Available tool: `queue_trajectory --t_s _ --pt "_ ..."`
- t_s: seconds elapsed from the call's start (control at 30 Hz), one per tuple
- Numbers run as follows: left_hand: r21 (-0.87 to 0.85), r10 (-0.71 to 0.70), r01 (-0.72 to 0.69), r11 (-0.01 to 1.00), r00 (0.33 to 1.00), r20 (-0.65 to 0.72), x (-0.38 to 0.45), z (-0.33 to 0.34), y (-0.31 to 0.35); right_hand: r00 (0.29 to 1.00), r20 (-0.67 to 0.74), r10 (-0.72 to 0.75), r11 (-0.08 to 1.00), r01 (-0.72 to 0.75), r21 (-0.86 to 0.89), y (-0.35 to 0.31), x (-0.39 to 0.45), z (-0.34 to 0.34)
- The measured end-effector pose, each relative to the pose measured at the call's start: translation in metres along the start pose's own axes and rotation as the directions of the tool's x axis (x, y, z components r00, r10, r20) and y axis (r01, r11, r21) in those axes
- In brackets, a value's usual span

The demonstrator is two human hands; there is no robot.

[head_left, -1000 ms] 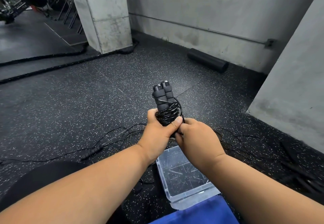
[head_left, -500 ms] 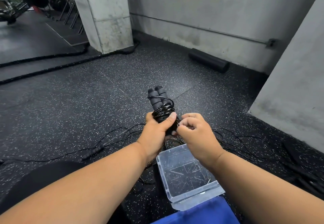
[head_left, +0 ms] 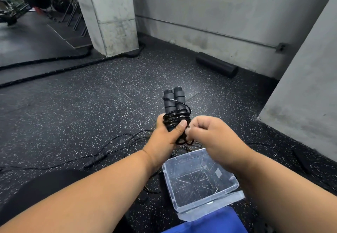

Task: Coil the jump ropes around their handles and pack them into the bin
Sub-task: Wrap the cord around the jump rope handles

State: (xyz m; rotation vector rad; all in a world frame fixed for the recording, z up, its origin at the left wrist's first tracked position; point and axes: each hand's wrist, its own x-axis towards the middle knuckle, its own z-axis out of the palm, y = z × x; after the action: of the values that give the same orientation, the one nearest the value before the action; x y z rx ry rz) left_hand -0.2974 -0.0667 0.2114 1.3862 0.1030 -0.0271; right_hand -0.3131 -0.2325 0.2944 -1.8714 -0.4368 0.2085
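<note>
Left hand [head_left: 166,136]: wrapped around the lower part of two black jump-rope handles [head_left: 173,99], held side by side and pointing up and away from the person. The thumb lies across the front, pressing on the black cord coils [head_left: 175,119] wound round the handles just above the fist. One loose loop of cord stands out to the right of the coils.

Right hand [head_left: 209,134]: just beside the left, fingers curled, fingertips pinching a short loop of the cord tail [head_left: 187,141] at the base of the bundle. The two hands are close together; whether they touch cannot be told.

Bin [head_left: 229,196]: clear plastic, open-topped, on the floor directly below and slightly nearer than the hands. Nothing shows inside it. Its near edge meets a blue object [head_left: 209,222] at the bottom of the view.

Floor [head_left: 73,109]: dark speckled rubber. More thin black cords [head_left: 127,141] lie tangled on it beneath the hands, with a second rope's handle [head_left: 95,160] lying to the left, well apart from the bin.

Further out: a black foam roller [head_left: 217,67] against the far wall, a concrete pillar [head_left: 111,14], and a thick black battle rope [head_left: 54,70] running along the floor to the left.
</note>
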Motion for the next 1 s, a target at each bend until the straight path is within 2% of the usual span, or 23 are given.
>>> queue_trajectory --t_s 0.13,0.27,0.37,0.47,0.63,0.77,0.87,1.0 --pt "0.033 0.056 -0.058 0.998 0.997 0.059 -0.002 0.000 0.008 0.997 0.015 0.079 0.938 -0.079 0.337 -0.004 0.005 -0.008" --pt "0.082 0.112 -0.117 0.990 0.992 0.055 -0.009 0.001 0.015 0.984 0.069 0.164 0.851 -0.177 0.495 -0.003 0.006 -0.009" --pt "0.125 0.142 -0.159 0.979 0.981 0.134 -0.010 -0.005 0.028 0.980 0.104 0.171 0.839 -0.200 0.506 -0.005 0.005 -0.014" --pt "0.258 0.175 -0.227 0.939 0.962 0.210 -0.009 -0.013 0.040 0.979 0.147 0.140 0.815 -0.198 0.544 0.001 0.005 -0.016" --pt "0.370 0.202 -0.278 0.886 0.952 0.230 -0.004 -0.018 0.048 0.970 0.242 0.016 0.841 -0.143 0.521 0.007 0.004 -0.020" --pt "0.392 0.149 -0.255 0.884 0.948 0.282 -0.004 -0.022 0.048 0.942 0.330 -0.058 0.886 -0.104 0.452 0.012 0.002 -0.026" --pt "0.386 0.110 -0.248 0.889 0.932 0.345 -0.007 -0.022 0.054 0.919 0.385 -0.082 0.866 -0.126 0.484 0.014 0.000 -0.032" --pt "0.352 0.107 -0.243 0.904 0.925 0.364 -0.011 -0.017 0.053 0.941 0.328 -0.079 0.817 -0.127 0.562 0.013 0.001 -0.037"
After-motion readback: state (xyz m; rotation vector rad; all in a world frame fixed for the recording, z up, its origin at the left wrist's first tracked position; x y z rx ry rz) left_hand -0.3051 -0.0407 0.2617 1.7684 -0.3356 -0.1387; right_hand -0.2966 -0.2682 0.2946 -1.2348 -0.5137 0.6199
